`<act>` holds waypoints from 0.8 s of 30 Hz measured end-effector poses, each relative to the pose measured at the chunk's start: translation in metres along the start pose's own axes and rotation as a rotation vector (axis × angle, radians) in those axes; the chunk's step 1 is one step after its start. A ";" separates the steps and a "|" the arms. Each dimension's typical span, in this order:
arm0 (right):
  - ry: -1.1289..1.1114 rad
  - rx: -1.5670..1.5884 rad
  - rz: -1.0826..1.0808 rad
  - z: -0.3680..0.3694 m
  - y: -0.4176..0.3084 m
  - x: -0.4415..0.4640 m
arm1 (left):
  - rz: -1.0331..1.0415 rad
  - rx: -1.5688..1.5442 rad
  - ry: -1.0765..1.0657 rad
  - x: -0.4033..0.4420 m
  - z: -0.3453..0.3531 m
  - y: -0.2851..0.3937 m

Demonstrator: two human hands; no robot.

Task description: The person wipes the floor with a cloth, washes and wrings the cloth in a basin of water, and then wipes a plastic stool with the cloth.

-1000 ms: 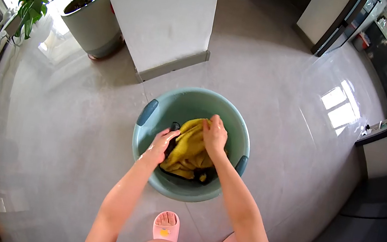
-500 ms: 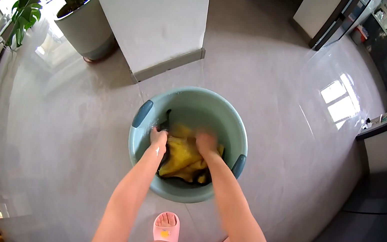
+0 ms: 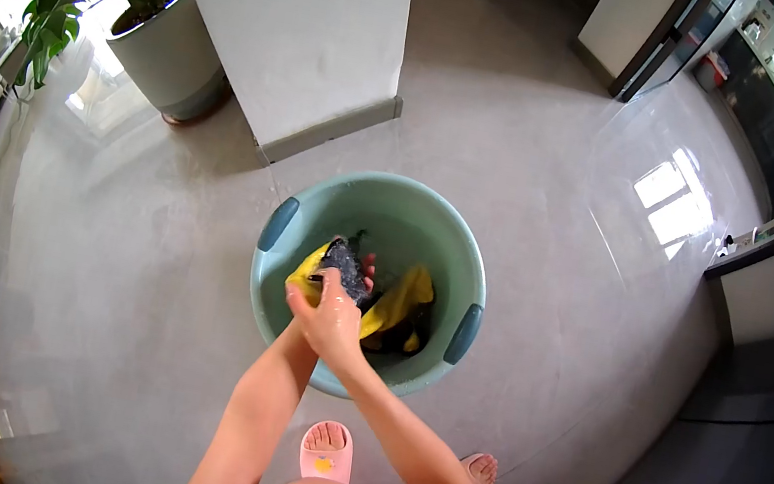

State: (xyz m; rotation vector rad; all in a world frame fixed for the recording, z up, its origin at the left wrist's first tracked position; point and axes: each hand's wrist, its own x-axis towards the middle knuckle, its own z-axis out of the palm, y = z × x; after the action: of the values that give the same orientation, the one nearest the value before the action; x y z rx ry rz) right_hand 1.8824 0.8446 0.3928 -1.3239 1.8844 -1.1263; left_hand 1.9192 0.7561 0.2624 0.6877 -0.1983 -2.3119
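Observation:
In the head view, a wet yellow and black cloth is partly bunched up inside a light green bucket. My left hand is mostly hidden behind the cloth and my other hand; its fingertips curl around the raised dark part. Across the left wrist lies my right hand, fingers closed on the near side of that dark, wet bunch. The rest of the cloth hangs down to the right within the bucket. Whether water covers the bottom I cannot tell.
Glossy grey tiles form the floor. Ahead stands a white wall corner, with a potted plant to its left. A dark cabinet is at right. My feet in pink slippers are close to the bucket.
My right hand has moved left and crossed over the left wrist. Part of the cloth, spread low in the bucket before, is now lifted and bunched between both hands.

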 end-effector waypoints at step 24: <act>-0.158 -0.769 0.061 -0.010 0.153 0.087 | 0.122 2.331 0.389 -0.020 0.017 -0.003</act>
State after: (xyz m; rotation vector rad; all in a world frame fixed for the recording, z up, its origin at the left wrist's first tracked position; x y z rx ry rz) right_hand 1.7742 0.7900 0.2650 -1.6581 2.3088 -0.2259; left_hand 1.9208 0.7706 0.2847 1.8062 -2.6147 -0.6863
